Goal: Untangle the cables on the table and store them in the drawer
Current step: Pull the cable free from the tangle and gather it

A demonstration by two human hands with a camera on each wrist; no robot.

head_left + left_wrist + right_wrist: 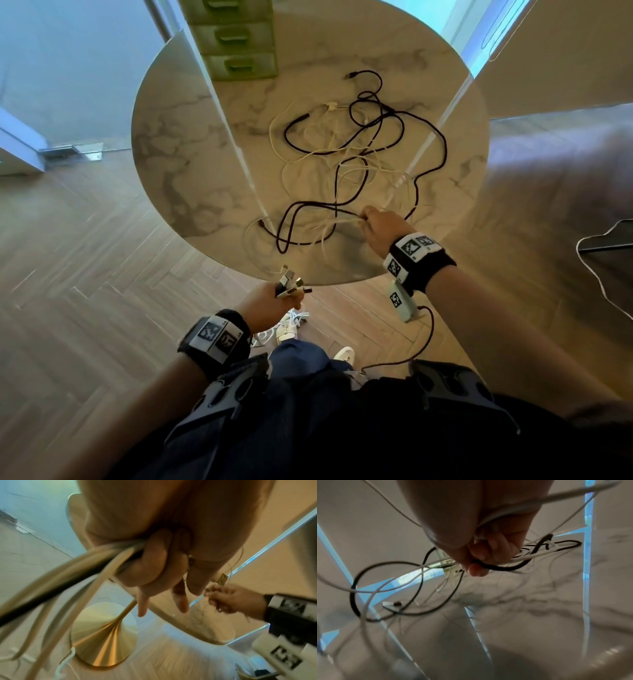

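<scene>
Your left hand (270,299) sits just off the near edge of the table (191,144), below its rim, fingers curled round a bunch of cable ends. The plugs (291,282) fan out above your thumb and forefinger, pointing toward the table. In the left wrist view the cords (72,572), several pale ones and a black one, run through your closed palm and trail out the back toward the floor; your two outer fingers (143,605) hang looser, pointing down, while the others wrap the bundle.

Your right hand (380,228) is over the near right part of the table, fingers closed on strands at the near edge of the tangle (356,150). The right wrist view shows white cables (513,511) passing across your palm and a black cable (501,568) caught under your curled fingertips (477,570), the thumb pressed against them. Exactly how many strands you hold there cannot be told, as the picture is blurred.

The rest of the tangle, black and white cables looped over each other, lies spread across the middle and right of the table, well ahead of both hands. One black end (352,75) reaches farthest back. The green drawers (236,48) stand at the far edge of the table, all three fronts closed.
</scene>
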